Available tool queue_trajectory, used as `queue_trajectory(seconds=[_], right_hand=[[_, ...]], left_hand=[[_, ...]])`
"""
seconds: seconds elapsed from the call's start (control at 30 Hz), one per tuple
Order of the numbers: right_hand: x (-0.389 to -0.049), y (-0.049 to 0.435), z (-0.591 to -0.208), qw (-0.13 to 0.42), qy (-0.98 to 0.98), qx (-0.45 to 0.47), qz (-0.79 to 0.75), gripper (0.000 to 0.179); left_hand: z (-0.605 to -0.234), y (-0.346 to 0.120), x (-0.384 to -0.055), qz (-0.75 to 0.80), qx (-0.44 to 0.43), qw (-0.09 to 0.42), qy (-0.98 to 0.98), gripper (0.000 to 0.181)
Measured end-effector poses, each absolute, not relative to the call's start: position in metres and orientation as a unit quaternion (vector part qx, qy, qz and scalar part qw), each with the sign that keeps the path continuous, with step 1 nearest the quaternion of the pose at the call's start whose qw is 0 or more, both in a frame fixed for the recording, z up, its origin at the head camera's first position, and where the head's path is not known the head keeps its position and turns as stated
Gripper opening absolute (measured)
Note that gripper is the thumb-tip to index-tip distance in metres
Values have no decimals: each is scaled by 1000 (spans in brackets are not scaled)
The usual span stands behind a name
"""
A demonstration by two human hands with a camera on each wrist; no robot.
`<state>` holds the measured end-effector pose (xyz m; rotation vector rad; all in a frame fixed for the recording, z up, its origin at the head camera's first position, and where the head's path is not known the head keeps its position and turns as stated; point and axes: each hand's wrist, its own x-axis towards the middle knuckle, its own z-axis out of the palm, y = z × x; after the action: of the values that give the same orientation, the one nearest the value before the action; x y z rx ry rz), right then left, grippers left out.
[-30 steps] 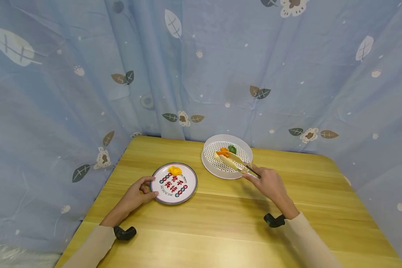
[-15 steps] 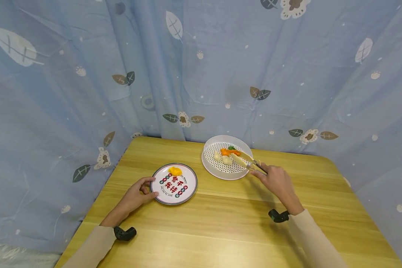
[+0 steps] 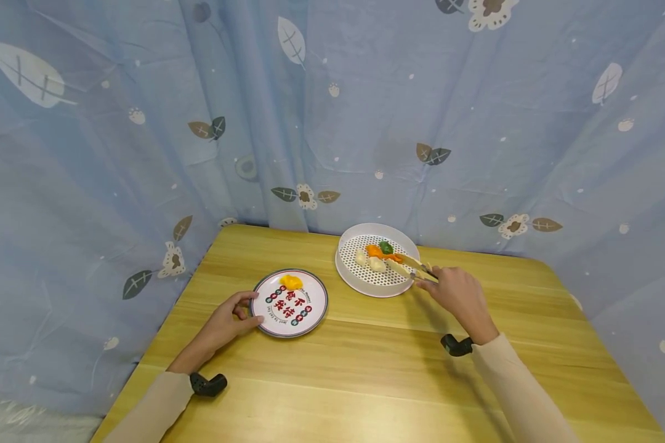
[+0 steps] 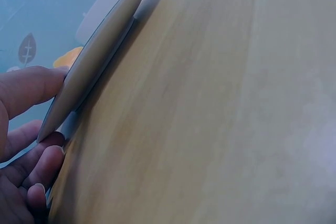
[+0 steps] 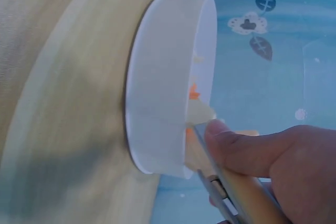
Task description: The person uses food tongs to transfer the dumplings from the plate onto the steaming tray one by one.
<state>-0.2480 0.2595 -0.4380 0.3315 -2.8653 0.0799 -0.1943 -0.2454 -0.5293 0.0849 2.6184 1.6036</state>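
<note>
In the head view, my left hand (image 3: 224,321) holds the left rim of a white plate (image 3: 274,323) with red characters; the left wrist view shows thumb and fingers on opposite sides of its edge. A yellow dumpling-like piece (image 3: 291,282) lies on the plate. My right hand (image 3: 459,298) grips a pair of food tongs (image 3: 415,266) with pale tips. These tips reach into a white round basket (image 3: 360,284) with a perforated base, around an orange piece (image 3: 394,258). Another orange piece (image 3: 374,250), a green piece (image 3: 386,247) and cream pieces (image 3: 377,264) sit beside it.
Both things stand on a wooden table (image 3: 332,381), the basket near its back edge. A blue patterned curtain (image 3: 354,111) hangs close behind and around the table. Each wrist carries a black device (image 3: 207,384).
The tongs have shifted right inside the basket, and an orange piece between their tips has moved right with them, uncovering the cream pieces. My left hand and the plate keep their place.
</note>
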Motion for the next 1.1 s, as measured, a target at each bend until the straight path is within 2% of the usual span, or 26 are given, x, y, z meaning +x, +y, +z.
queue_trajectory(seconds=[0.17, 1.1], right_hand=[[-250, 257, -432, 131, -984, 119, 14, 45], [-253, 245, -416, 47, -995, 86, 10, 54]], left_hand=[[-530, -244, -195, 525, 22, 35, 850, 59], [-530, -247, -195, 523, 19, 39, 851, 60]])
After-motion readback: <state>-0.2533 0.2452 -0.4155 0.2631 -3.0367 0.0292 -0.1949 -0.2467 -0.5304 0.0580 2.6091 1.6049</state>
